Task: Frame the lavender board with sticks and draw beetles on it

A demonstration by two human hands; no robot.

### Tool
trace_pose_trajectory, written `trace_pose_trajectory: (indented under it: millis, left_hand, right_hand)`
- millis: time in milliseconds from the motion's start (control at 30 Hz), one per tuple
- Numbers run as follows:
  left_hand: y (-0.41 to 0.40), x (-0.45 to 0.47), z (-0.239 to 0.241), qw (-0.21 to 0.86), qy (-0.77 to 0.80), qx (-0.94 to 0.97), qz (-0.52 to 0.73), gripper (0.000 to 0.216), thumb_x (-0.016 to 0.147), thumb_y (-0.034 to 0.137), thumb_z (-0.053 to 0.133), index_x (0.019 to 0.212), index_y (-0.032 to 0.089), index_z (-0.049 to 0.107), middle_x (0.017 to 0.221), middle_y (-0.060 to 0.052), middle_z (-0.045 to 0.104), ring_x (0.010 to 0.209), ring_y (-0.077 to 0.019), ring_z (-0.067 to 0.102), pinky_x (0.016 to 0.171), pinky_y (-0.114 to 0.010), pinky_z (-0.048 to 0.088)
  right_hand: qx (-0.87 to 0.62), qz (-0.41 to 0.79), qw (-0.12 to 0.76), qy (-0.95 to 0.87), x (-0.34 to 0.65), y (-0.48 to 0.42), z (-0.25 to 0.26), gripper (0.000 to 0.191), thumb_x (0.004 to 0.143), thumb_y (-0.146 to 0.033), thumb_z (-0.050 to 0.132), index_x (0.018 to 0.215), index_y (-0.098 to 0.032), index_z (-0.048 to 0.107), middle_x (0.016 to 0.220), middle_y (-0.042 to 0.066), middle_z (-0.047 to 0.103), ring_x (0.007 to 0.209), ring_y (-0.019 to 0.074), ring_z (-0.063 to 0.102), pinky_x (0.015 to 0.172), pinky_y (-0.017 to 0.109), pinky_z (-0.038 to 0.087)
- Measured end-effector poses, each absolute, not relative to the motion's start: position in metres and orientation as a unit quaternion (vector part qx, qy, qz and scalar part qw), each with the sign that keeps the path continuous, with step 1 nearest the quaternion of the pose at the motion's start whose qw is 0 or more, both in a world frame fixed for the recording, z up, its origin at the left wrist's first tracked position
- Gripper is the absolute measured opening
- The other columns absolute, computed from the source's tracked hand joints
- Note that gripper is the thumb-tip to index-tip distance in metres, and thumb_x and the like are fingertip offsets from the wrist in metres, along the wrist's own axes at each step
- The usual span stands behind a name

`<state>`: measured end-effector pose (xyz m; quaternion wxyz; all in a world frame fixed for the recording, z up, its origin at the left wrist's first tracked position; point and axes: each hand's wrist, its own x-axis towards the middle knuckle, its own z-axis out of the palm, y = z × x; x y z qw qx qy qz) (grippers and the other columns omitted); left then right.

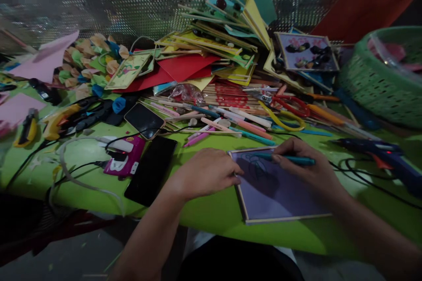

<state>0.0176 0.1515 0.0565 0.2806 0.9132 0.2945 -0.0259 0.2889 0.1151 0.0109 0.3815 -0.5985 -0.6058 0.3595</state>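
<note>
At the worktop's (211,219) front edge, the right hand (306,170) pinched a pen (305,160); the left hand (209,172), grip unclear, touched a probably light, stiff board (280,204), best held by its rim.

Purple panel (283,199) partly behind right hand (305,176), basket (371,81) cut off

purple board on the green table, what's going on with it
A person's right hand holds a teal pen over the purple board, its far end toward the dark curved lines near the upper left corner. Whether the pen touches the surface is hard to tell. The left hand is at the board's left edge, fingers curled. Most of the surface in view has no lines. A glue gun lies to the right.
</note>
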Motion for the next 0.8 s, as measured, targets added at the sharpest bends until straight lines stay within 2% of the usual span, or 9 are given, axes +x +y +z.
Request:
trace_pose_trajectory:
  millis: [200,800]
  left_hand:
    - [0.1511,0.0179,0.0554,0.272,0.297,0.915,-0.029,0.022,0.1,0.032,0.067,0.116,0.028,0.082,0.105,-0.004,0.083,0.098,-0.0229,0.076,0.084,-0.03,0.053]
    - [0.1515,0.0185,0.0563,0.279,0.302,0.91,-0.043,0.027,0.102,0.034,0.064,0.121,0.027,0.082,0.106,-0.006,0.083,0.102,-0.0251,0.076,0.088,-0.033,0.054]
  right_hand:
    - [-0.61,0.342,0.385,-0.602,0.2865,0.1147,0.0126,0.02,0.078,-0.043,0.076,0.076,-0.025,0.069,0.074,0.001,0.07,0.068,0.0201,0.064,0.066,0.032,0.048]
    - [-0.645,0.335,0.392,-0.564,0.2867,0.1133,0.0147,0.023,0.074,-0.045,0.075,0.074,-0.025,0.064,0.069,0.0,0.067,0.063,0.0195,0.058,0.061,0.032,0.044]
